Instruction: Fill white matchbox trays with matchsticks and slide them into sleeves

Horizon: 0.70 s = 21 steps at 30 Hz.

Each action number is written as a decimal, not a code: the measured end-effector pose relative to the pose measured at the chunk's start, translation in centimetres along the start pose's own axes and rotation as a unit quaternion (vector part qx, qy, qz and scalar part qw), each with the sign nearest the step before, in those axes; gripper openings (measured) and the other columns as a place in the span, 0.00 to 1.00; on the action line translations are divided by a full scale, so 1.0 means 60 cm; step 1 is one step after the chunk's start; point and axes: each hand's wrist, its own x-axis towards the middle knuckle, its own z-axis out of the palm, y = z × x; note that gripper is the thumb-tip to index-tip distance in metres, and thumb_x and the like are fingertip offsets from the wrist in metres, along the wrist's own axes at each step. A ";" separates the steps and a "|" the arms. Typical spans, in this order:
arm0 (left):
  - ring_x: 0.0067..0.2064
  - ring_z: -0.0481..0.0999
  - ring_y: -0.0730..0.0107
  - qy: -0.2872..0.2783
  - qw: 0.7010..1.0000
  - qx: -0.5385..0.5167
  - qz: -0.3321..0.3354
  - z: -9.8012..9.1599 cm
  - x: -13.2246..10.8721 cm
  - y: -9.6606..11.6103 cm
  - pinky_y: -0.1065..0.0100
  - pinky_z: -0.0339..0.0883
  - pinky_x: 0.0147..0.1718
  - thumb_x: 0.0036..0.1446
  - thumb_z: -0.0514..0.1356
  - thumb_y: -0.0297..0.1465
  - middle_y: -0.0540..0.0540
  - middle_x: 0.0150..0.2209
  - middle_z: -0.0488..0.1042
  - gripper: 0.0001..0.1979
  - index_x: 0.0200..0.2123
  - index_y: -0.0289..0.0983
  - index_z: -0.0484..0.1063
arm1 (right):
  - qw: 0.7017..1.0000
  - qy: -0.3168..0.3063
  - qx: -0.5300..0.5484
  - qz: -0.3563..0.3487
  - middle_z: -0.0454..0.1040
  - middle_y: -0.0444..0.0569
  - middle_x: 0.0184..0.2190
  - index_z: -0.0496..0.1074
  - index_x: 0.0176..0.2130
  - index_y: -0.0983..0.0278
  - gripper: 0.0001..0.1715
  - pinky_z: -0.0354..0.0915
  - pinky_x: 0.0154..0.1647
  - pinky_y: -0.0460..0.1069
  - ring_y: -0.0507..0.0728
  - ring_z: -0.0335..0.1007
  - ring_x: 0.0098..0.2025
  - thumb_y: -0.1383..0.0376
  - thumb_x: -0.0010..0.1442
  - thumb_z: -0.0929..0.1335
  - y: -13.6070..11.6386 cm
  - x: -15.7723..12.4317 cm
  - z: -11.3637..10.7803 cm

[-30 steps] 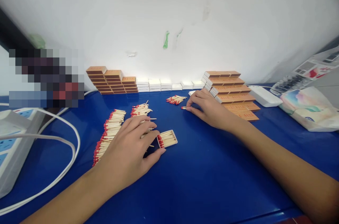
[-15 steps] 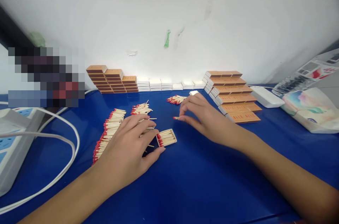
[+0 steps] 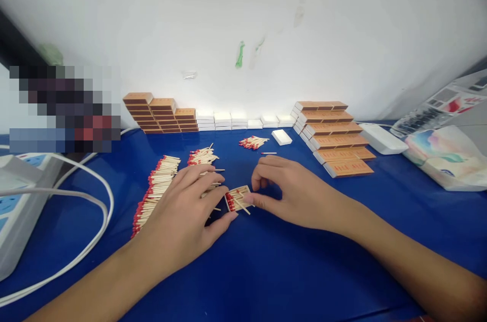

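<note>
A small matchbox tray (image 3: 230,204) filled with red-tipped matches lies on the blue tabletop. My left hand (image 3: 186,205) has thumb and forefinger on the tray's left end, gripping it. One match (image 3: 242,206) lies slantwise on top of the others, poking past the front wall. At the tray's right end, the thumb of my right hand (image 3: 283,190) touches the matches; its other fingers curl apart from the thumb, with nothing held between them. A long row of matches (image 3: 154,187) and a smaller pile (image 3: 203,155) lie left, partly hidden by my left hand.
Another match pile (image 3: 253,142), a single match (image 3: 269,153) and a white tray (image 3: 281,137) lie behind. Along the wall stand brown matchboxes (image 3: 139,109), white trays (image 3: 222,120) and stepped matchboxes (image 3: 338,142). A power strip (image 3: 26,210) with cables is left; a tissue pack (image 3: 449,157) is right.
My right hand has come down toward me to the tray, and the match it pinched is out of its fingers. Loose matches now lie askew on the tray's contents. My left hand stays put.
</note>
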 end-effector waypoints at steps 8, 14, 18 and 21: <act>0.61 0.74 0.46 -0.004 1.000 0.004 0.000 0.003 -0.001 -0.003 0.42 0.71 0.61 0.69 0.65 0.38 0.40 0.50 0.81 0.14 0.49 0.35 0.80 | 0.998 -0.057 0.016 0.011 0.74 0.46 0.38 0.71 0.38 0.61 0.09 0.61 0.35 0.50 0.55 0.70 0.38 0.61 0.68 0.72 -0.022 -0.007 0.006; 0.62 0.74 0.47 -0.008 1.000 -0.001 -0.006 0.002 0.000 -0.002 0.42 0.71 0.62 0.69 0.64 0.38 0.40 0.52 0.81 0.13 0.49 0.35 0.80 | 0.996 -0.082 0.043 -0.007 0.74 0.47 0.39 0.74 0.40 0.62 0.08 0.63 0.36 0.50 0.54 0.70 0.37 0.63 0.73 0.68 -0.015 -0.005 0.000; 0.62 0.74 0.46 -0.006 1.000 0.003 0.000 0.002 0.000 -0.002 0.42 0.71 0.62 0.68 0.65 0.38 0.40 0.51 0.81 0.13 0.49 0.35 0.80 | 0.995 -0.090 0.048 -0.001 0.74 0.46 0.39 0.73 0.40 0.62 0.08 0.63 0.36 0.50 0.54 0.70 0.37 0.63 0.74 0.67 -0.011 -0.006 -0.001; 0.61 0.75 0.46 -0.005 1.000 0.003 0.000 0.002 -0.001 -0.002 0.42 0.72 0.61 0.68 0.65 0.37 0.40 0.51 0.81 0.13 0.49 0.35 0.80 | 0.995 -0.092 0.043 -0.001 0.74 0.46 0.39 0.72 0.40 0.62 0.08 0.63 0.36 0.49 0.54 0.70 0.37 0.64 0.74 0.67 -0.009 -0.006 0.000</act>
